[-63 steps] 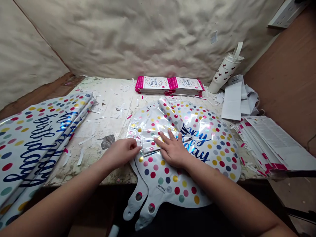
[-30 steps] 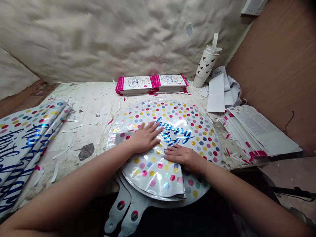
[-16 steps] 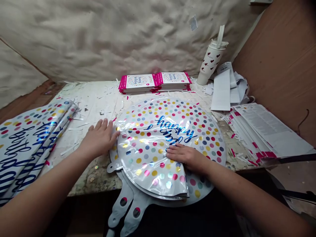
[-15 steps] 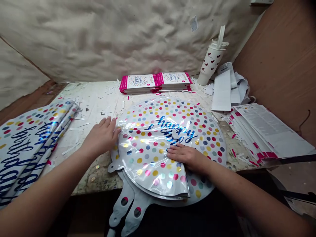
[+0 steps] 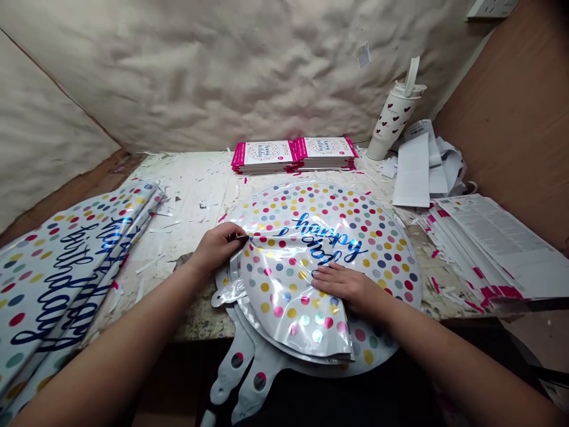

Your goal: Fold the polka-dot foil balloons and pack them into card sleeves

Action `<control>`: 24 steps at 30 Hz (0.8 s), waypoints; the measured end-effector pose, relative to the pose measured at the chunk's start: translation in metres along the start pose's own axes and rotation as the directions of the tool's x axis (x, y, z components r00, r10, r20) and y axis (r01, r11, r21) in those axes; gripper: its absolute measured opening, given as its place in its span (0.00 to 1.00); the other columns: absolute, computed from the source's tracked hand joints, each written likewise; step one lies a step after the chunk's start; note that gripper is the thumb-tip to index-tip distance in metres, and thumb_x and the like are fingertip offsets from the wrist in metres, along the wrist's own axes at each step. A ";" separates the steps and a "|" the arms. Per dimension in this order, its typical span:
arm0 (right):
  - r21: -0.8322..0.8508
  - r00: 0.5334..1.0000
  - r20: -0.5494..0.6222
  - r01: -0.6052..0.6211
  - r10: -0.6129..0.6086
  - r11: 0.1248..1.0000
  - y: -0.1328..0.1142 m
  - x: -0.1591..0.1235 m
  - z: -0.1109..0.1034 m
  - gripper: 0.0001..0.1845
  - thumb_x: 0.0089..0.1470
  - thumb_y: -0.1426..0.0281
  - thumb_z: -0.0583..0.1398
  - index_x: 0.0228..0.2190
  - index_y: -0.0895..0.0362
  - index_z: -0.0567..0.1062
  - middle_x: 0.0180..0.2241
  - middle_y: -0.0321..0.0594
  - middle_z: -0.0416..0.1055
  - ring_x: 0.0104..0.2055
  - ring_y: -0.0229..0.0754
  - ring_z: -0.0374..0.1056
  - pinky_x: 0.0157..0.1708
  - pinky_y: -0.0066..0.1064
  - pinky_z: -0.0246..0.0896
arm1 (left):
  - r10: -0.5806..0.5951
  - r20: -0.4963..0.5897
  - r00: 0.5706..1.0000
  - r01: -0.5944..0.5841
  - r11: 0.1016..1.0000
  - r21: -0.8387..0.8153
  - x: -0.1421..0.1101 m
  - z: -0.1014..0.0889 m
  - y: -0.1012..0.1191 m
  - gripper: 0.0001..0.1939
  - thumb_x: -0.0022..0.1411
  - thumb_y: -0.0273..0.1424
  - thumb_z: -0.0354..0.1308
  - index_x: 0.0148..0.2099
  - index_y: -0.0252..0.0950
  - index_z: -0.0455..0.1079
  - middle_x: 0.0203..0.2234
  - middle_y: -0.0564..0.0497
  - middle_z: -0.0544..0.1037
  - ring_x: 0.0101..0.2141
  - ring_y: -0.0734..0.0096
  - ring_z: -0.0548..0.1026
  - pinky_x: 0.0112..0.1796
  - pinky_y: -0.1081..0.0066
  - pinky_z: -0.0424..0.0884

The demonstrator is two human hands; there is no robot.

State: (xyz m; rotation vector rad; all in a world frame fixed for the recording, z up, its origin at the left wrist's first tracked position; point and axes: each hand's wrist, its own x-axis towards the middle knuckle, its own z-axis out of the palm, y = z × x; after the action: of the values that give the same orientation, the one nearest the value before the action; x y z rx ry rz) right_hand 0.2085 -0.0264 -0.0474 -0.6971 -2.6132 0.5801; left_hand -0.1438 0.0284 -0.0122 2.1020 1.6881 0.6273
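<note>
A flat stack of round foil balloons, white with coloured dots and blue lettering, lies in front of me and overhangs the table's front edge. The top balloon is partly folded over, its folded part lying toward me. At the left end of that fold, my left hand is closed, pinching the foil edge between thumb and fingers. My right hand rests flat on the balloon near the lettering, fingers stretched out. Grey balloon tails hang below at the front.
More folded dotted balloons lie at the left. Two stacks of pink-edged packets stand at the back. To the right are a white tumbler with hearts, loose white papers and a pile of printed sleeves. Paper scraps litter the table.
My left hand has gone from lying with fingers extended beside the balloon to pinching its folded edge. The right hand stays flat on the foil. The whole view has shifted slightly.
</note>
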 end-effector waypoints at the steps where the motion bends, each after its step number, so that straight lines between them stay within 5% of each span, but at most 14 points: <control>1: -0.006 1.000 -0.003 0.003 -0.003 1.000 0.001 0.000 0.001 0.22 0.58 0.76 0.49 0.53 0.54 0.65 0.53 0.41 0.65 0.58 0.40 0.56 0.58 0.41 0.49 | -0.002 -0.022 1.000 0.003 1.000 0.019 0.001 0.001 -0.003 0.10 0.52 0.33 0.51 0.34 0.36 0.69 0.31 0.51 0.75 0.32 0.70 0.71 0.35 0.74 0.68; 6: -0.028 0.999 -0.017 0.033 -0.034 0.999 0.002 -0.001 0.002 0.21 0.59 0.75 0.49 0.53 0.56 0.65 0.53 0.41 0.64 0.57 0.41 0.57 0.58 0.41 0.50 | -0.020 -0.096 0.995 0.032 0.991 0.126 0.003 -0.018 -0.022 0.07 0.50 0.35 0.53 0.29 0.37 0.67 0.25 0.52 0.73 0.29 0.67 0.71 0.33 0.71 0.68; 10: -0.037 0.999 -0.007 0.044 -0.045 0.998 0.000 0.002 -0.001 0.20 0.59 0.75 0.48 0.52 0.57 0.66 0.53 0.42 0.65 0.57 0.40 0.57 0.58 0.40 0.50 | 0.067 -0.244 0.967 -0.006 0.971 0.241 0.013 -0.016 0.003 0.09 0.56 0.31 0.49 0.36 0.35 0.69 0.35 0.45 0.74 0.41 0.59 0.70 0.45 0.59 0.64; 12: -0.039 0.999 0.005 0.046 -0.046 0.998 0.000 0.004 -0.004 0.20 0.59 0.75 0.48 0.51 0.57 0.67 0.52 0.41 0.65 0.57 0.41 0.58 0.58 0.40 0.50 | 0.310 -0.111 0.944 -0.272 0.925 0.264 0.021 0.007 0.037 0.14 0.59 0.28 0.45 0.43 0.35 0.70 0.40 0.45 0.74 0.44 0.62 0.70 0.48 0.61 0.63; 14: -0.033 0.998 0.010 0.055 -0.055 0.998 0.000 0.005 -0.005 0.20 0.59 0.75 0.48 0.51 0.57 0.67 0.52 0.41 0.66 0.57 0.41 0.58 0.58 0.40 0.50 | 0.567 0.222 0.793 -0.601 0.788 0.134 0.029 0.040 0.075 0.18 0.60 0.25 0.42 0.49 0.37 0.68 0.48 0.47 0.72 0.51 0.67 0.66 0.51 0.66 0.61; 15: -0.029 0.999 -0.007 0.050 -0.050 0.998 0.000 0.004 -0.006 0.20 0.59 0.75 0.48 0.51 0.57 0.67 0.52 0.42 0.66 0.56 0.42 0.58 0.58 0.41 0.50 | 0.619 0.345 0.705 -0.677 0.733 0.070 0.033 0.056 0.091 0.20 0.61 0.26 0.42 0.54 0.37 0.64 0.52 0.48 0.68 0.55 0.68 0.62 0.54 0.66 0.57; 17: -0.016 0.995 -0.094 0.011 -0.012 1.000 0.000 -0.002 -0.006 0.19 0.58 0.76 0.49 0.50 0.59 0.68 0.52 0.45 0.65 0.56 0.42 0.59 0.58 0.41 0.50 | 0.608 0.483 0.629 -0.708 0.706 0.033 0.036 0.083 0.113 0.22 0.64 0.30 0.42 0.60 0.34 0.57 0.58 0.46 0.61 0.59 0.66 0.55 0.57 0.64 0.51; 20: 0.038 0.979 -0.203 -0.007 0.015 0.999 -0.002 -0.017 -0.005 0.16 0.56 0.75 0.52 0.45 0.57 0.72 0.49 0.45 0.69 0.53 0.40 0.63 0.56 0.38 0.53 | 0.539 0.524 0.660 -0.671 0.737 0.086 0.037 0.099 0.119 0.26 0.66 0.37 0.40 0.64 0.34 0.47 0.62 0.44 0.50 0.62 0.61 0.45 0.58 0.57 0.43; 24: 0.164 0.991 -0.128 -0.026 0.047 0.986 -0.006 -0.032 -0.008 0.15 0.55 0.74 0.54 0.43 0.53 0.74 0.46 0.40 0.72 0.53 0.39 0.63 0.56 0.38 0.52 | 0.535 0.507 0.676 -0.670 0.733 0.120 0.034 0.097 0.111 0.28 0.65 0.43 0.40 0.65 0.42 0.44 0.64 0.47 0.42 0.62 0.57 0.40 0.57 0.53 0.37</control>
State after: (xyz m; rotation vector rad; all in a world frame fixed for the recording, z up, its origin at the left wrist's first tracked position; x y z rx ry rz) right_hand 0.2358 -0.0464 -0.0457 -0.7076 -2.4047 0.7229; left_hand 0.0062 0.0367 -0.0283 2.7861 0.8313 0.0151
